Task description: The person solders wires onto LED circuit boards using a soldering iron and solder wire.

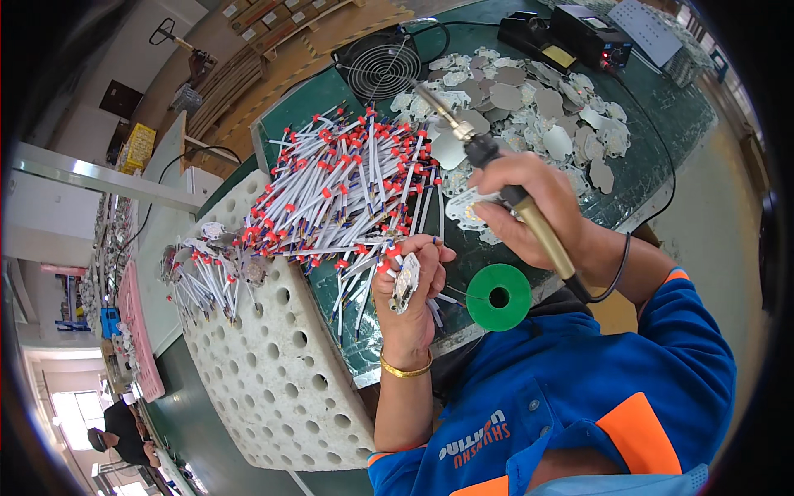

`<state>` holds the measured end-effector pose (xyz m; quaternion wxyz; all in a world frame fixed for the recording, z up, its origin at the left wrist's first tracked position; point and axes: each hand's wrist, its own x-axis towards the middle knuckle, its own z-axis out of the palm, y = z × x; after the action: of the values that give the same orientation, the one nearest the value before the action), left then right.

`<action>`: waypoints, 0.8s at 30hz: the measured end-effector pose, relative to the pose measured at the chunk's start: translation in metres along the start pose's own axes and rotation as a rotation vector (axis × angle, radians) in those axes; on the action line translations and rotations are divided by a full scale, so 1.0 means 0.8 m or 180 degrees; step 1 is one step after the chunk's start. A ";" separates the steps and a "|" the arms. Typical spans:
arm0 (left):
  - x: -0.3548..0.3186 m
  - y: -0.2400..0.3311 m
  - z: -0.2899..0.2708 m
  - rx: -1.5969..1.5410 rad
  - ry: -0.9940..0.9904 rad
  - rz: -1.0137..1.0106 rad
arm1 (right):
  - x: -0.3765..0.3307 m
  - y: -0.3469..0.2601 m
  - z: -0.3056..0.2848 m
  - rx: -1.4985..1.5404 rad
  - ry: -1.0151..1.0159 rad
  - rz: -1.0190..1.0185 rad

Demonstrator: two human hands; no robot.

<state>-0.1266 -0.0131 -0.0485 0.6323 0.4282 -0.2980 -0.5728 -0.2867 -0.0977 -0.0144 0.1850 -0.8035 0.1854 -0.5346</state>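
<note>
My right hand (529, 202) is wrapped round a soldering iron (538, 227), its tip pointing up and left over the table. Between the thumb and fingertips of that hand shows a white circuit board (465, 210); whether they pinch it is hard to tell. My left hand (413, 285) is closed on a small circuit board (405, 283) with a white, red-collared wire lead at it. A thin strand runs from near my left fingers toward a green solder spool (517, 299). Just beyond my left hand lies a heap of white wire leads (339, 186) with red collars.
Silvery circuit boards (550, 107) are piled at the far right of the green table. Behind stand a round fan (382, 68) and a black soldering station (591, 37), its cord curving down the right side. A white perforated foam board (273, 372) at left carries wired boards (217, 273).
</note>
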 end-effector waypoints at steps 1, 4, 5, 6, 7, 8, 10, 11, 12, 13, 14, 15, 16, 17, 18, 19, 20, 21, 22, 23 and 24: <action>-0.001 0.001 0.001 0.0029 0.0012 0.0001 | -0.001 0.002 0.004 0.0045 -0.0124 0.0172; -0.006 0.000 0.007 0.0162 0.0012 0.0137 | -0.002 -0.002 0.002 0.0158 -0.0347 0.0426; -0.007 0.000 0.008 0.0262 0.0013 0.0266 | -0.002 -0.003 0.001 0.0235 -0.0456 0.0515; -0.007 -0.001 0.008 0.0277 -0.0003 0.0260 | 0.000 -0.002 0.003 0.0292 -0.0395 0.0290; -0.007 -0.002 0.007 0.0480 0.0144 0.0377 | -0.001 -0.002 0.001 0.0286 -0.0373 0.0297; -0.006 -0.003 0.005 0.0685 0.0287 0.0496 | -0.001 -0.003 0.001 0.0332 -0.0545 0.0387; -0.007 -0.006 0.006 0.0744 0.0321 0.0664 | 0.001 -0.005 0.000 0.0479 -0.0706 0.0465; -0.009 -0.007 0.006 0.0783 0.0389 0.0843 | 0.002 -0.007 0.000 0.0480 -0.0692 0.0470; -0.008 -0.011 0.001 0.0900 0.0302 0.1028 | 0.004 -0.009 0.000 0.0501 -0.0757 0.0442; -0.008 -0.013 -0.004 0.0909 0.0295 0.1021 | 0.006 -0.010 0.001 0.0522 -0.0823 0.0416; -0.008 -0.016 -0.010 0.0801 0.0277 0.0948 | 0.007 -0.008 0.002 0.0491 -0.0780 0.0284; -0.007 -0.016 -0.013 0.0692 0.0262 0.0874 | 0.008 -0.006 0.003 0.0492 -0.0775 0.0298; -0.006 -0.016 -0.014 0.0697 0.0261 0.0860 | 0.009 -0.005 0.004 0.0522 -0.0784 0.0222; -0.006 -0.014 -0.014 0.0622 0.0217 0.0813 | 0.010 -0.004 0.004 0.0551 -0.0793 0.0144; -0.005 -0.013 -0.013 0.0546 0.0174 0.0766 | 0.010 -0.003 0.004 0.0554 -0.0793 0.0154; -0.005 -0.010 -0.012 0.0548 0.0176 0.0756 | 0.010 -0.002 0.003 0.0560 -0.0878 0.0236; -0.005 -0.008 -0.010 0.0996 0.0229 0.0843 | 0.010 -0.001 0.002 0.0560 -0.0963 0.0318; -0.005 -0.007 -0.008 0.1445 0.0278 0.0929 | 0.010 0.000 0.003 0.0558 -0.0964 0.0328; -0.003 -0.008 -0.007 0.1443 0.0274 0.0920 | 0.010 0.001 0.004 0.0592 -0.0891 0.0240; -0.002 -0.009 -0.009 0.1427 0.0272 0.0956 | 0.010 0.002 0.008 0.0643 -0.0829 0.0149; -0.001 -0.010 -0.011 0.1411 0.0269 0.0992 | 0.011 0.003 0.010 0.0656 -0.0840 0.0157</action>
<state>-0.1228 -0.0101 -0.0594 0.6155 0.5286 -0.4518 -0.3711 -0.2767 -0.1033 -0.0116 0.3021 -0.8388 0.1233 -0.4359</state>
